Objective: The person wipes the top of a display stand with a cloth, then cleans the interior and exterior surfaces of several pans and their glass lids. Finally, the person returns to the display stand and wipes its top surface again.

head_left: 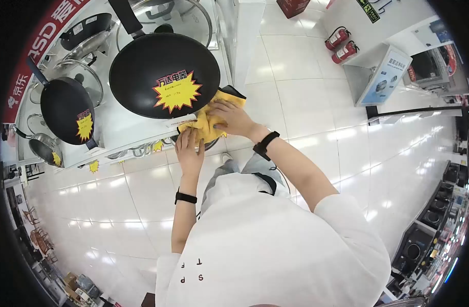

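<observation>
A yellow cloth point(206, 126) with a dark edge lies bunched at the front corner of a white display shelf point(137, 128). My right hand point(230, 117) grips the cloth from above, its fingers bent over it. At the cloth's left end, my left hand point(190, 146) holds it by the shelf's front edge, fingers curled. Just beyond both hands is a large black wok point(137, 71) with a yellow starburst price tag point(177, 92). Beneath the cloth, part of a dark round pan or lid shows, mostly hidden.
A smaller black pan point(65, 110) and a small frying pan point(42, 148) stand left on the shelf, with glass lids point(81, 77) behind. More cookware shows on a lower level. Two fire extinguishers point(342, 45) and a display stand point(383, 77) are at the right, on tiled floor point(306, 102).
</observation>
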Tool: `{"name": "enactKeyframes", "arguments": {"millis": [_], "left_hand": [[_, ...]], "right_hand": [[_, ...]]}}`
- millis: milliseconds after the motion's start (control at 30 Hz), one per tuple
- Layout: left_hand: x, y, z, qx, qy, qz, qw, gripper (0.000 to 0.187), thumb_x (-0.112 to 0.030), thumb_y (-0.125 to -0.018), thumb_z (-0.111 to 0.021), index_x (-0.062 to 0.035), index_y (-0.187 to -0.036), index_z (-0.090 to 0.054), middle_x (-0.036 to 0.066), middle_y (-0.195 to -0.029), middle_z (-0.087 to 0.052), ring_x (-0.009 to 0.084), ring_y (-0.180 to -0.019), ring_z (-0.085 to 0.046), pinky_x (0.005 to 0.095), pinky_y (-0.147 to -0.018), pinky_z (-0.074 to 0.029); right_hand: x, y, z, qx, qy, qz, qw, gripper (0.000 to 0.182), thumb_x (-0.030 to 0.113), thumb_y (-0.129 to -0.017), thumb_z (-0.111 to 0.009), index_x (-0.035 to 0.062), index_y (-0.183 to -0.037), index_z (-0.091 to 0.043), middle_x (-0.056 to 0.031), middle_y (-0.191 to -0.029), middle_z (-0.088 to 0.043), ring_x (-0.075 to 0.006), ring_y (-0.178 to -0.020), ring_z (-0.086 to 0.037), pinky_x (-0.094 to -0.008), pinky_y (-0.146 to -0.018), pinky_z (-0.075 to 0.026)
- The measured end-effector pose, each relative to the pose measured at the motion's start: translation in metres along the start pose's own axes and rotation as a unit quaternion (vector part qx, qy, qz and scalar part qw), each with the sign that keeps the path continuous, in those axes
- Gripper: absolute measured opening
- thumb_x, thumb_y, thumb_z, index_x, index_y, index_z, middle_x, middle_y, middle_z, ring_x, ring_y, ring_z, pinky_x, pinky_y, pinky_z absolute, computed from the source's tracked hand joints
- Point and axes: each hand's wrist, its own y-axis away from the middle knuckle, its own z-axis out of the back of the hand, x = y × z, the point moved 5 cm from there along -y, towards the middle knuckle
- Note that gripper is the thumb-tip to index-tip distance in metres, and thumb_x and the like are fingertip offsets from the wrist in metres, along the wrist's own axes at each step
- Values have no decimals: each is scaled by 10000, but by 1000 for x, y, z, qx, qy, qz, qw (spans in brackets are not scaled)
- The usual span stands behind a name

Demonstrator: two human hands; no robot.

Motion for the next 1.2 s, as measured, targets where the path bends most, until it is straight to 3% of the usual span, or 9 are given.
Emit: {"name": "enactKeyframes", "arguments": {"millis": [67, 267, 467, 600, 767, 933, 1000, 1200], "left_hand": [[3, -1, 0, -2, -3, 4, 1000, 438, -206, -914, -721, -85, -1327, -640, 97, -1394, -581, 343, -1343, -512, 517, -1121, -401], [4, 1, -3, 0, -7, -18, 1000, 442, -181, -916, -705, -88, -1342, -632, 93, -1411, -578, 326, -1350, -510, 502, -1140, -397], [-3, -6, -4, -3, -30, -18, 999, 461, -192, -937, -683, -114, -1386, -617, 93, -1396, -587, 331, -1328, -522, 498, -1132, -403], [-2, -6, -8, -3, -42, -20, 999, 486, -216, -942, -681, -119, -1412, -605, 97, -1390, -595, 336, -1329, -523, 495, -1124, -406], [-1, -6, -9, 1, -58, -19, 998, 409, -177, -913, -696, -73, -1303, -630, 103, -1371, -581, 321, -1319, -521, 491, -1131, -417], [-2, -5, -10, 10, -54, -17, 998, 441, -190, -912, -694, -79, -1334, -622, 98, -1378, -580, 321, -1330, -514, 494, -1140, -408], [-3, -6, -9, 9, -55, -15, 998, 483, -209, -919, -685, -91, -1380, -601, 94, -1388, -578, 319, -1344, -507, 490, -1145, -403], [0, -9, -11, 23, -48, -24, 998, 516, -248, -925, -696, -120, -1412, -586, 109, -1384, -573, 346, -1338, -502, 495, -1112, -414]], "right_hand": [[9, 20, 2, -14, 20, 9, 1000, 568, 253, -821, -780, 192, -1364, -625, -48, -1550, -514, -286, -1466, -430, -447, -1226, -333], [0, 7, 4, 9, -5, -25, 1000, 584, 288, -840, -769, 207, -1398, -614, -44, -1584, -491, -270, -1483, -411, -440, -1239, -312], [-39, -32, -3, 52, 15, -60, 997, 608, 319, -851, -757, 177, -1422, -603, -104, -1570, -494, -306, -1493, -392, -459, -1232, -303], [-27, -22, -9, 2, 23, -41, 999, 631, 272, -863, -750, 164, -1456, -562, -132, -1590, -463, -323, -1503, -372, -457, -1244, -289], [-2, 11, -2, 22, 15, -44, 999, 626, 264, -864, -752, 209, -1458, -564, -56, -1617, -451, -290, -1523, -357, -448, -1257, -280], [-7, 7, 5, 12, -12, -51, 999, 623, 210, -831, -754, 228, -1435, -600, -38, -1598, -483, -258, -1504, -394, -428, -1241, -312], [-16, -9, 7, 23, -25, -52, 998, 657, 176, -803, -748, 185, -1441, -592, -75, -1605, -465, -289, -1493, -401, -447, -1245, -297], [-44, -33, 5, 43, -24, -87, 995, 618, 287, -815, -792, 138, -1392, -627, -119, -1537, -531, -333, -1464, -427, -458, -1209, -334]]}}
